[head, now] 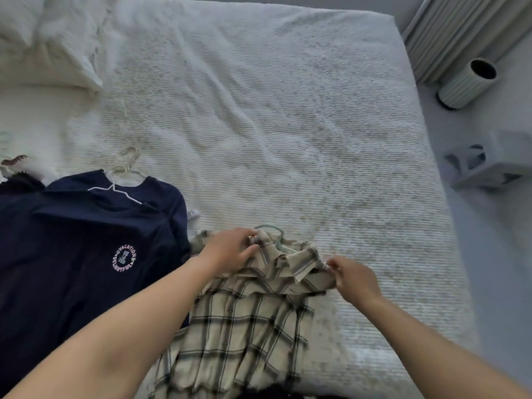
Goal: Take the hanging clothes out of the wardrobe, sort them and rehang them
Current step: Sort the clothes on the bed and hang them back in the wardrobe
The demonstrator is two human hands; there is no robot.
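Observation:
A beige plaid shirt [244,321] lies on the white bed [288,125] at the near edge, on a pale green hanger [273,234] whose hook pokes out past the collar. My left hand [230,251] pinches the collar at the shirt's left shoulder. My right hand [355,279] pinches the fabric at the right shoulder. To the left lies a navy T-shirt [80,254] with a round white logo, on a white hanger [121,182]. More dark clothes show at the far left edge.
White pillows [49,41] are piled at the bed's far left corner. On the floor to the right stand a ribbed cylindrical bin [466,82], a curtain [460,33] and a grey box-like object [489,159].

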